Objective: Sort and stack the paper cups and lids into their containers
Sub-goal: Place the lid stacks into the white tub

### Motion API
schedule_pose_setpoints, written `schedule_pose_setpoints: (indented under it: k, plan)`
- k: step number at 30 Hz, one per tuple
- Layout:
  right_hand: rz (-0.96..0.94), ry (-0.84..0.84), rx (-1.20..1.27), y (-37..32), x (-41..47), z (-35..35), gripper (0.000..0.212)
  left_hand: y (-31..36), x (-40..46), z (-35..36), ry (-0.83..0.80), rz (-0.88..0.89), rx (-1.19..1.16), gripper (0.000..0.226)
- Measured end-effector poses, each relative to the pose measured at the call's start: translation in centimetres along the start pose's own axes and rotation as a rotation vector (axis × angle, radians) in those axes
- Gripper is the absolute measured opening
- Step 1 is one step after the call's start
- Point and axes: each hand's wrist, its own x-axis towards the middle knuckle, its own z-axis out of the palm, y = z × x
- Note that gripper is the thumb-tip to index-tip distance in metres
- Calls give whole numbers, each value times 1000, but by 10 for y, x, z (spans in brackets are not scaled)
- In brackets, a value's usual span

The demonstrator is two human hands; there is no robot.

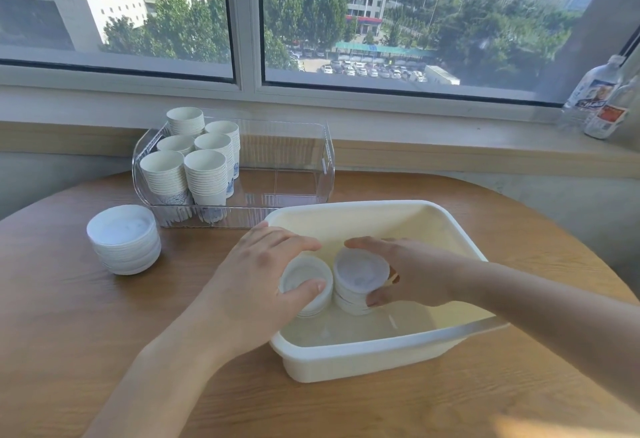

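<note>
beside the window (242,22), a wooden table (104,316), seemingly round-edged, bears tubs.

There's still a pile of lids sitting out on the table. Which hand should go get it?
Left hand, probably. The loose lid stack lies on that side, beside the clear cup bin; the right hand would have to cross over.

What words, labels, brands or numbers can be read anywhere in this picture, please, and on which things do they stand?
No text here can be read with certainty.
Bottle labels on the windowsill: printed, too blurred to read.
Red sign on the building outside: too small to read.
Blue pattern on the paper cups: decoration, no legible words.
Lid stacks held by the left hand and right hand, and the white bin: no text visible.
</note>
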Motion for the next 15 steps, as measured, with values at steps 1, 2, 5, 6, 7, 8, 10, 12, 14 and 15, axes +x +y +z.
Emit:
schedule_pose_setpoints:
  k: [1, 2, 5, 6, 7, 8, 10, 12, 14, 15]
  plan:
    - [7, 1, -4, 0, 3, 1, 95, 0, 0, 0, 1, -1, 2, 65]
    - [16, 2, -13, 0, 5, 2, 95, 0, 0, 1, 1, -1, 7, 65]
    - [26, 9, -40, 1, 8, 6, 93, -1, 1, 2, 3, -11, 30, 65]
    - [24, 9, -50, 1, 9, 6, 92, 0, 1, 2, 4, -14, 37, 66]
    - [22, 10, -66, 0, 9, 5, 91, 0, 2, 2, 4, -18, 42, 66]
    - [21, 14, -89, -1, 9, 4, 90, 1, 3, 2, 4, -24, 44, 68]
    - [24, 28, -166, -1, 8, 3, 87, 2, 4, 3, 1, -38, 56, 71]
    - [17, 50, -296, -2, 7, 2, 84, 2, 6, 3, -5, -47, 73, 69]
    - [10, 65, -401, -3, 4, -1, 85, 4, 7, 4, -11, -66, 86, 57]
    - [3, 75, -436, -5, 1, -3, 87, 4, 8, 5, -11, -74, 88, 50]
